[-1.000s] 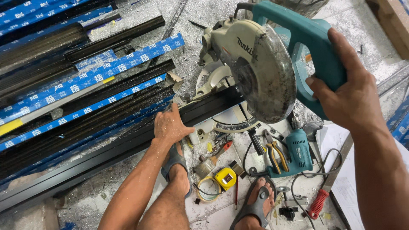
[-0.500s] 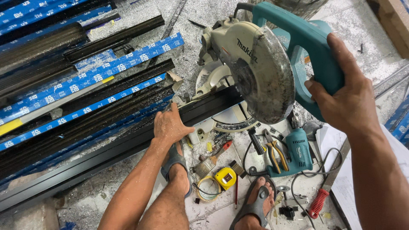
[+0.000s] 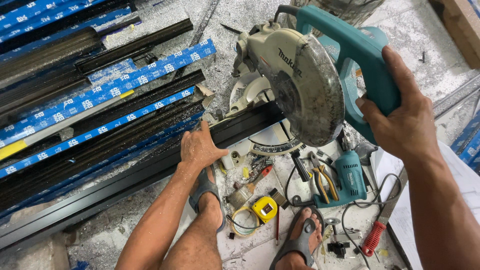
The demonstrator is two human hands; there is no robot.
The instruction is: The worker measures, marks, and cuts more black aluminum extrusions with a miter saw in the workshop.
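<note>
On dusty floor (image 3: 440,55), centre: teal mitre saw (image 3: 300,85), blade guard down over long black metal profile (image 3: 150,175) running left from saw base. Right hand (image 3: 400,120) on saw handle, fingers clenched around grip. Left hand (image 3: 199,147) flat on profile just beside saw, fingers spread, pressing, not clenched. Stack of black and blue-taped profiles (image 3: 95,105) further left. Near sandalled feet: yellow tape measure (image 3: 265,209), teal drill (image 3: 350,177), pliers (image 3: 320,172), red-handled screwdriver (image 3: 372,239).

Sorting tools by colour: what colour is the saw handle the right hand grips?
Teal, seen in the head view: right hand on the saw handle.
</note>
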